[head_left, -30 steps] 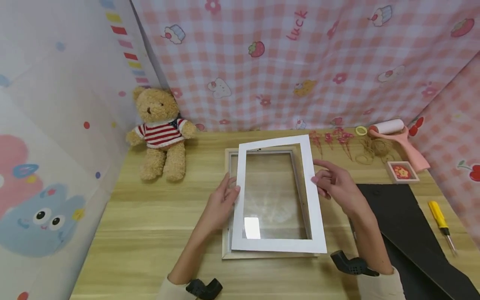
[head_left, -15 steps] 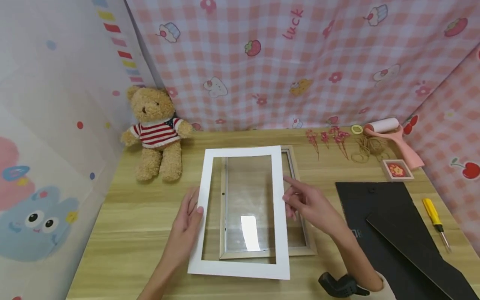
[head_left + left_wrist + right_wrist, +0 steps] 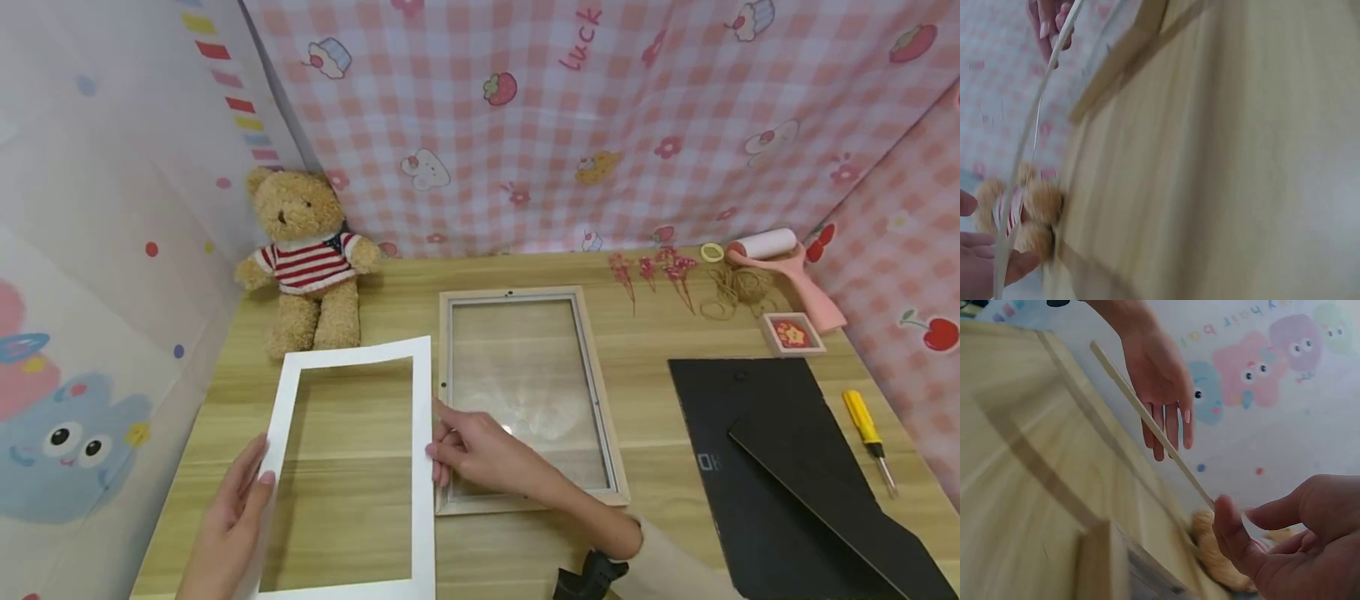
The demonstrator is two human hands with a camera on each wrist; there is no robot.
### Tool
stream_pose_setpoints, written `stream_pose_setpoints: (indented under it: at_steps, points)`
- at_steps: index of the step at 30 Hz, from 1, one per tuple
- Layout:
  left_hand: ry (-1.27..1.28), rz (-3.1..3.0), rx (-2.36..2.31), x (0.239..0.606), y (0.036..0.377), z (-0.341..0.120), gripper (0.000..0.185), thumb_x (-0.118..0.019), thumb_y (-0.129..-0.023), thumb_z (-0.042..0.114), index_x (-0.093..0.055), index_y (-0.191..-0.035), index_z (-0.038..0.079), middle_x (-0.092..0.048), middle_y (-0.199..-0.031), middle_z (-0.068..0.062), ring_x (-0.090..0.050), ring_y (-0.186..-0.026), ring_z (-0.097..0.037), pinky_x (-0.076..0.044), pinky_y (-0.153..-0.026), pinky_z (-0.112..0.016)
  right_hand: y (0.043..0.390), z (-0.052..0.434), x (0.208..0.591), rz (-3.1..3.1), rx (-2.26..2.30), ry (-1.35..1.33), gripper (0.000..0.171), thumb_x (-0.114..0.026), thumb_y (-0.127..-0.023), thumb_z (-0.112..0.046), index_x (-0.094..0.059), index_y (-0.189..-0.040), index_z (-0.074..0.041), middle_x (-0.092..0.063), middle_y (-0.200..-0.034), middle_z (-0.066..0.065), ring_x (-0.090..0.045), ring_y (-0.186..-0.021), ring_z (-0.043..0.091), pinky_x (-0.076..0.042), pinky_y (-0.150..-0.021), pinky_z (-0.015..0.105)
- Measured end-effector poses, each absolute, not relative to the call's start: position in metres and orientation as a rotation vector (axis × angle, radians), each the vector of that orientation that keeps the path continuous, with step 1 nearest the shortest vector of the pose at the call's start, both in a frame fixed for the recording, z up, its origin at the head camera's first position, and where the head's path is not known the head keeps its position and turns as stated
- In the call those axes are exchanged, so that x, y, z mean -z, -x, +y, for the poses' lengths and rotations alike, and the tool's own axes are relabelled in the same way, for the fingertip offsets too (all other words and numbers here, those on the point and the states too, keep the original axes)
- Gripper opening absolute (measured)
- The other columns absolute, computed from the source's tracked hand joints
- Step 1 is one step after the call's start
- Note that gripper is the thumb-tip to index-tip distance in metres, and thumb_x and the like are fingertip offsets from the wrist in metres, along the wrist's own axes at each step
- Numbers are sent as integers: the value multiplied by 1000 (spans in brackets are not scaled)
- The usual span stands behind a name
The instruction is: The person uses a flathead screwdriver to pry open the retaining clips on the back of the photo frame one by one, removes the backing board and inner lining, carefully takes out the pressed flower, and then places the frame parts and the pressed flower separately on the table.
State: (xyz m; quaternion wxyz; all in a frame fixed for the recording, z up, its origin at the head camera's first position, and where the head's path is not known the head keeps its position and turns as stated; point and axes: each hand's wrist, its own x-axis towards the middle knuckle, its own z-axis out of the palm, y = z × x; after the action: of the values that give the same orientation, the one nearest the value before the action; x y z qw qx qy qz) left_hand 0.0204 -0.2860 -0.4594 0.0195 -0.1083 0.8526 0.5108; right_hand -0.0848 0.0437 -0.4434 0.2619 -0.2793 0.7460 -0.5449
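A white mat board (image 3: 352,352) with a large rectangular opening is at the front left of the wooden table (image 3: 660,333), its right side lifted. My left hand (image 3: 258,479) pinches its left edge, thumb on top. My right hand (image 3: 438,454) pinches its right edge. To the right of the mat lies a pale wooden picture frame (image 3: 517,292) with glass, flat on the table. The right wrist view shows the mat (image 3: 1147,419) edge-on between my left hand (image 3: 1163,387) and right hand (image 3: 1285,537). In the left wrist view the mat (image 3: 1029,144) runs past the frame (image 3: 1122,56).
A teddy bear (image 3: 307,258) sits at the back left. Black backing boards (image 3: 780,450) lie at the right, with a yellow screwdriver (image 3: 862,425) beside them. Dried flowers (image 3: 660,271), twine (image 3: 738,287), a pink roller (image 3: 780,258) and a small red box (image 3: 793,333) are at the back right. Cloth walls enclose the table.
Both hands have carried the white mat board leftward and toward me, off the wooden frame. The frame with its glass now lies uncovered.
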Motion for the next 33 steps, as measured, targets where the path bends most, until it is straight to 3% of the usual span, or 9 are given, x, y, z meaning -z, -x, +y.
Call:
stream_pose_setpoints:
  at_steps: [4,9,11,13,16,18,22,29,33]
  points:
    - [363,2722,-1478,467,-26,-305,57,-45,-120,19,-32,-166,-11,-34,-165,-42,-32,-111,41,-34,-94,7,87,21,452,1992,1409,786,55,-60,-111,-4,-40,-159,15,-77,-77,5,-79,-72,27,-57,-73,16]
    - [414,2799,-1333,471,-30,-316,55,-48,-119,21,-40,-164,-9,-39,-164,-41,-30,-114,37,-33,-91,8,87,2,456,1974,1305,792,78,-64,-111,-7,-15,-167,16,-77,-75,0,-78,-69,12,-55,-90,12]
    - [460,2807,-1278,472,-30,-319,55,-49,-119,23,-42,-164,-7,-40,-164,-39,-35,-125,27,-33,-89,8,87,-4,456,1951,1305,760,81,-65,-110,-6,-12,-167,17,-77,-75,2,-78,-69,12,-56,-90,11]
    - [494,2792,-1229,473,-29,-321,56,-49,-119,27,-42,-165,-5,-39,-166,-38,-43,-142,2,-33,-89,8,87,-9,457,1932,1313,721,83,-65,-110,-6,-11,-167,17,-77,-75,3,-79,-68,16,-56,-89,11]
    - [526,2763,-1188,473,-26,-323,58,-48,-119,30,-41,-166,-3,-37,-168,-36,-44,-149,-38,-31,-87,8,87,-14,458,1918,1315,678,84,-65,-110,-6,-10,-168,16,-77,-74,3,-79,-67,16,-56,-90,10]
    - [531,2743,-1201,473,-25,-324,57,-48,-119,29,-41,-165,-4,-34,-170,-35,-41,-147,-54,-31,-88,9,88,-15,459,1921,1305,670,84,-65,-110,-5,-9,-169,15,-77,-74,2,-78,-66,13,-54,-94,10]
    - [517,2710,-1254,473,-24,-321,57,-48,-119,29,-41,-166,-4,-31,-173,-34,-37,-150,-56,-31,-89,9,89,-12,457,1929,1298,672,84,-64,-109,0,-8,-170,12,-76,-74,2,-76,-66,10,-53,-97,11]
    - [473,2742,-1252,475,-22,-322,56,-50,-119,26,-41,-166,-4,-32,-172,-35,-39,-152,-47,-30,-91,9,93,-12,461,1906,1324,705,75,-51,-106,14,-9,-169,14,-78,-78,12,-81,-72,30,-58,-83,12]
    - [508,2749,-1233,479,-23,-330,56,-48,-119,26,-41,-166,-4,-33,-171,-36,-39,-152,-45,-30,-91,9,93,-22,470,1885,1307,682,78,-56,-107,11,-8,-168,16,-78,-79,12,-82,-74,27,-56,-90,10]
